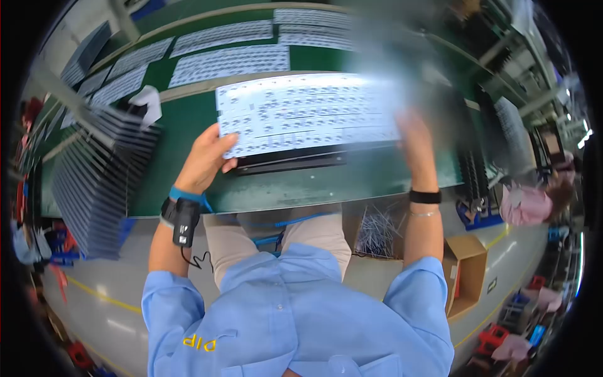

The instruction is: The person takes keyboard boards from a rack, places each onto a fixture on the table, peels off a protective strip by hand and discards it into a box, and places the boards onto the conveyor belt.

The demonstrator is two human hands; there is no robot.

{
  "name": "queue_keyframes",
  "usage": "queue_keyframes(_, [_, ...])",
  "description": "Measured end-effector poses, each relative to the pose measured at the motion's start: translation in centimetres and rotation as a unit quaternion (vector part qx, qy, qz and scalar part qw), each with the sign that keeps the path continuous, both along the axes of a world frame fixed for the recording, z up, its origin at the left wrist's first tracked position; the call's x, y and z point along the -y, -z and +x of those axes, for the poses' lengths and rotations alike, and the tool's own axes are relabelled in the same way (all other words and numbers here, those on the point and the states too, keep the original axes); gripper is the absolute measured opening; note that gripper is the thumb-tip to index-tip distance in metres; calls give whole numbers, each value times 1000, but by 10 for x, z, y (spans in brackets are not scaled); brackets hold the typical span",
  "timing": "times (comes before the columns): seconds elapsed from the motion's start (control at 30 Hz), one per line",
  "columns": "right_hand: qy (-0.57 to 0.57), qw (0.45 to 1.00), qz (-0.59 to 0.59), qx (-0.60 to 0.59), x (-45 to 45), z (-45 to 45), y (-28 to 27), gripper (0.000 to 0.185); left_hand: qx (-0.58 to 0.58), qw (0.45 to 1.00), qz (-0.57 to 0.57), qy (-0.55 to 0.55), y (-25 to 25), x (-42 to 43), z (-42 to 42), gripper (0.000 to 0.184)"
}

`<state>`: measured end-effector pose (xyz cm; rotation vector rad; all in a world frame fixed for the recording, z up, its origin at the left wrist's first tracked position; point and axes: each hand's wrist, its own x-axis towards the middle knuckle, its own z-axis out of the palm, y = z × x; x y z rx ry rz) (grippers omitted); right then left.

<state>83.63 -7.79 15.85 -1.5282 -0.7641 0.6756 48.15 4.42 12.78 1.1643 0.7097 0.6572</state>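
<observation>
A white circuit board panel [301, 113], covered in rows of small dark markings, is held up over the green bench, slightly tilted. My left hand [208, 154] grips its lower left corner, thumb on the face and fingers behind. At the panel's right edge is my right hand [414, 138], closed on it, its fingers blurred. Under the panel a dark bar [292, 161] lies on the bench near the front edge. A blue strap with a small black device [184, 220] is on my left wrist, and a black band [425, 197] on my right.
More white panels [229, 65] lie in rows on the green surface beyond the bench [270, 198]. A slotted rack [103, 182] stands at left, a dark rack [474, 151] at right. Below are a box of thin offcuts [380, 229] and a cardboard box [468, 276]. A person in pink [527, 204] is at right.
</observation>
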Motion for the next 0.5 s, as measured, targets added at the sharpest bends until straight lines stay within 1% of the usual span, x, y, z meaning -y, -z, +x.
queue_keyframes(0.03, [-21,999,8,23,-1,0,0,40,20,999,-13,-31,4,-1,-1,30])
queue_keyframes(0.07, [-17,999,11,46,-2,2,5,41,21,1000,-11,-19,9,-2,-3,30])
queue_keyframes(0.1, [-13,997,15,69,-3,6,14,41,42,998,-9,-49,14,-3,-6,29])
queue_keyframes(0.13, [10,974,12,227,-6,20,33,40,63,995,-9,-79,17,-5,-9,27])
queue_keyframes(0.17, [31,924,5,380,-5,31,49,39,63,996,-10,-69,18,-3,-12,27])
queue_keyframes(0.2, [17,912,-7,410,2,33,54,36,65,994,-1,-92,17,-1,-15,25])
queue_keyframes(0.23, [24,911,-11,411,8,32,53,36,68,991,6,-117,17,1,-19,23])
queue_keyframes(0.27, [-26,841,11,541,13,31,55,30,72,989,13,-125,19,1,-24,22])
queue_keyframes(0.3, [-77,752,28,654,21,28,58,24,72,989,17,-131,23,0,-31,20])
queue_keyframes(0.33, [-70,757,12,650,24,21,59,24,73,987,29,-142,30,-1,-36,21])
queue_keyframes(0.37, [-102,745,-11,659,24,13,61,18,70,985,25,-157,33,-2,-43,21])
queue_keyframes(0.4, [-137,735,-39,663,31,9,62,12,80,977,17,-195,38,-2,-46,22])
queue_keyframes(0.43, [-131,742,-64,655,43,10,62,12,95,981,25,-169,37,-3,-51,22])
queue_keyframes(0.5, [-112,788,-30,605,60,12,55,5,122,980,25,-155,35,-2,-58,22])
